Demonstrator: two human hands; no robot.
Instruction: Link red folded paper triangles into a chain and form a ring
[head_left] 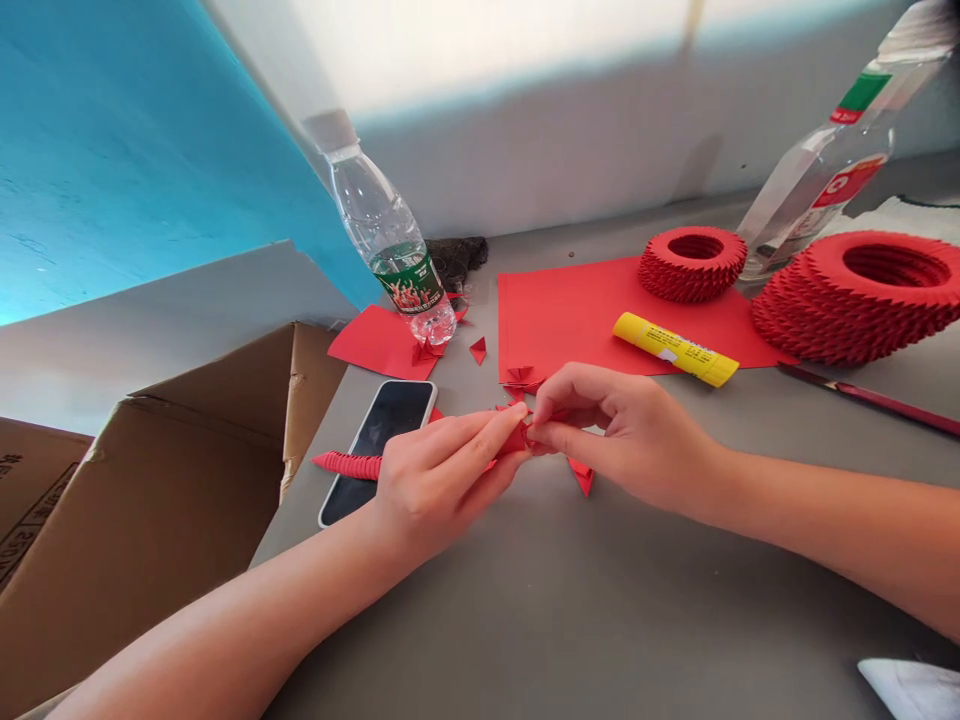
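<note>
My left hand (442, 465) is closed around a strip of stacked red folded-paper pieces (349, 464). Its pointed tail sticks out to the left, over a phone (397, 415) with a white edge; the middle is hidden under my palm. At the other end, my right hand (626, 425) has thumb and forefinger pinched against the strip's red paper tip (517, 438). Whether a separate piece is between those fingers is hidden. Loose red folded triangles (582, 474) lie just below and behind my hands, and a single one (478, 349) sits farther back.
Red paper sheets (562, 310) lie on the grey table (525, 620). On and beside them are a yellow glue stick (675, 349), two red paper rings (694, 265), a dark red pen-like stick (870, 395) and two clear bottles (382, 225). A cardboard box (172, 480) stands left.
</note>
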